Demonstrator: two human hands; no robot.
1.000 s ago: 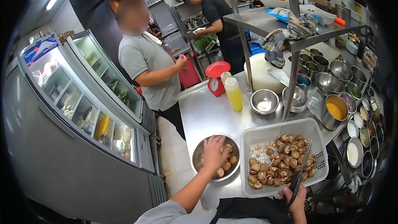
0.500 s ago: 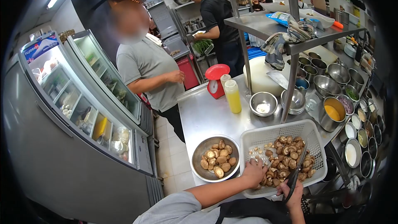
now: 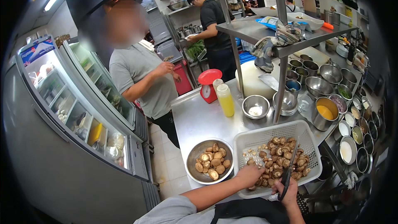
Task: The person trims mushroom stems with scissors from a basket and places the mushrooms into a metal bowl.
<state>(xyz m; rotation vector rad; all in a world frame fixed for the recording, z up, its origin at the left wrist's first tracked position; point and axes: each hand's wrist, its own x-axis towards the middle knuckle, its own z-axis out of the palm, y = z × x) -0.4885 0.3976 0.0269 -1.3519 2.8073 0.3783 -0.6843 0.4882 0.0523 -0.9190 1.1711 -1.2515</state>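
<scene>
My left hand (image 3: 250, 175) is down in the white perforated basket (image 3: 237, 149), at the near edge of a heap of brown mushrooms (image 3: 286, 152). Its fingers are curled inward; what they pinch is hidden among the mushrooms. My right hand (image 3: 289, 194) grips black-handled scissors (image 3: 286, 176) over the basket's near side, blades pointing up and away across the heap. Small pale stem pieces (image 3: 250, 152) lie in the basket's left part. To the left, a steel bowl (image 3: 191, 157) holds more whole mushrooms (image 3: 213, 161).
Beyond the basket stand small steel bowls (image 3: 255, 107), a yellow squeeze bottle (image 3: 225, 100) and a red scale (image 3: 209, 86). A shelf post (image 3: 281, 87) rises behind the basket. Several sauce pots (image 3: 325, 112) fill the right. One person (image 3: 143, 79) stands across the table, another (image 3: 215, 29) farther back.
My left hand's fingers have gone from spread over the mushrooms to curled in. The view has shifted slightly. The person across the table has raised a hand holding something small.
</scene>
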